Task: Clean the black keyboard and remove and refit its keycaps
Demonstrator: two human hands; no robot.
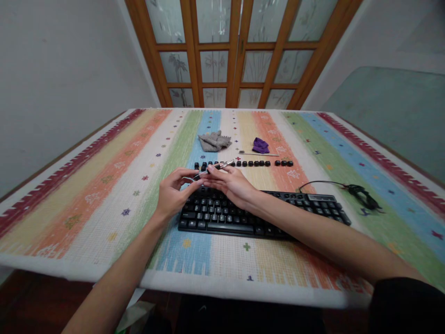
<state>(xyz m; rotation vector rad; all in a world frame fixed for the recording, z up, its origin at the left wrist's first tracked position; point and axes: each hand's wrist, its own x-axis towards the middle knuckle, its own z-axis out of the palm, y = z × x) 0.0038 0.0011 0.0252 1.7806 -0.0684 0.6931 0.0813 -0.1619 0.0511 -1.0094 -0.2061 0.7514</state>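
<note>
Over the near keyboard (pixel 243 213), my left hand (pixel 172 192) and right hand (pixel 231 183) pinch slim metal tweezers (pixel 212 169): light, stiff, slippery; best gripped mid-shaft.

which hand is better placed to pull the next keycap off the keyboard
Probably the right hand: it lies over the keyboard top rows, fingers on the tip end of the slim tool. The left hand only steadies the tool's rear end beyond the keyboard's left edge.
</note>
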